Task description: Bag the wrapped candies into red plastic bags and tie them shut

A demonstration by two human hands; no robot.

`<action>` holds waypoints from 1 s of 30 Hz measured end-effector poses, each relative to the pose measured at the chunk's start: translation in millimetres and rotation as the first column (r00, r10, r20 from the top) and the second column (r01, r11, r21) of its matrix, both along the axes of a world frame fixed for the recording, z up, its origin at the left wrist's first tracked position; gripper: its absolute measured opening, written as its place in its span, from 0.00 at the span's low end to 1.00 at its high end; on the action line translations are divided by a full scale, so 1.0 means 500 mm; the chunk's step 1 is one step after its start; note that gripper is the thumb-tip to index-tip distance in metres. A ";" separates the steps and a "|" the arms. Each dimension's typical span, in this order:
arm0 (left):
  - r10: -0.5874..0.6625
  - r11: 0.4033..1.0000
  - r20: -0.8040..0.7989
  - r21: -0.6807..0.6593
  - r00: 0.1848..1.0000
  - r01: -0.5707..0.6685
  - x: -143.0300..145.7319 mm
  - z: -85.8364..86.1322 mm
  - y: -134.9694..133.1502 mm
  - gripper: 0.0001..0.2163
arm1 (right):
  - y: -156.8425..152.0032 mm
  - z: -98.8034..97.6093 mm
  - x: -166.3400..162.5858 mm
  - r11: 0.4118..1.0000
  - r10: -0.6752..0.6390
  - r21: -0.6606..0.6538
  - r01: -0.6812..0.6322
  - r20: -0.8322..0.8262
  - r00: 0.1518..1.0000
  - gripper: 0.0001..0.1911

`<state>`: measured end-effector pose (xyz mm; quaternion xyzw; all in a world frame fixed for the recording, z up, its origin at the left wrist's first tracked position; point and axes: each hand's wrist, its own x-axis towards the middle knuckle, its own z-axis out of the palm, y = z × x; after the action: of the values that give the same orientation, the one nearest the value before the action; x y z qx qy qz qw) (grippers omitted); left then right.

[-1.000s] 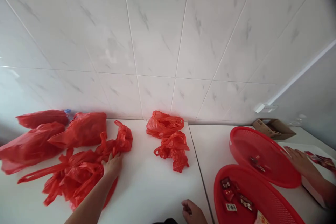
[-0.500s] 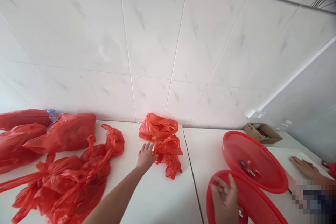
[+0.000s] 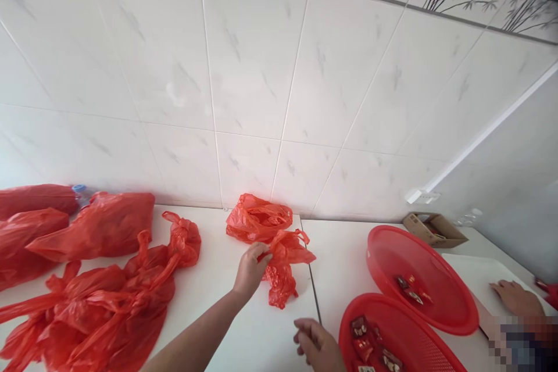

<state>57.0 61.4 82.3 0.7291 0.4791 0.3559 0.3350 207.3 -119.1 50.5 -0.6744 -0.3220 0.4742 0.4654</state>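
My left hand reaches across the white table and pinches a crumpled red plastic bag, lifting its edge. A second red bag lies just behind it against the tiled wall. My right hand hovers low at the table's front edge, fingers curled, between the bag and the near red tray; whether anything is in it is hidden.
Several red plastic bags are heaped at the left, one over a bottle. Two round red trays, the farther one tilted, hold small wrapped sweets. Another person's hand rests at the right. A small cardboard box sits by the wall.
My left hand left the heap at the left, moved right and took hold of the middle red bag. My right hand drew back from the near tray toward the table's front edge.
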 end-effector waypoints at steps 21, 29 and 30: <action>0.474 0.638 0.700 -0.691 0.534 0.339 -0.120 0.025 -0.195 0.11 | 0.035 -0.007 0.000 0.928 -0.333 -0.054 0.369 -0.564 0.755 0.11; 0.662 0.402 0.412 -0.900 0.626 0.168 -0.187 -0.072 -0.206 0.07 | 0.036 0.009 0.032 0.865 -0.400 -0.037 0.501 -0.654 0.642 0.12; 0.661 0.398 0.411 -0.901 0.628 0.170 -0.190 -0.076 -0.206 0.08 | 0.037 0.016 0.027 0.865 -0.396 -0.018 0.502 -0.638 0.660 0.12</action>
<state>-38.2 -41.8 44.1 0.1400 0.5268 0.3572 0.7585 220.7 -100.8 58.7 -0.4979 -0.0097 0.5119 0.7000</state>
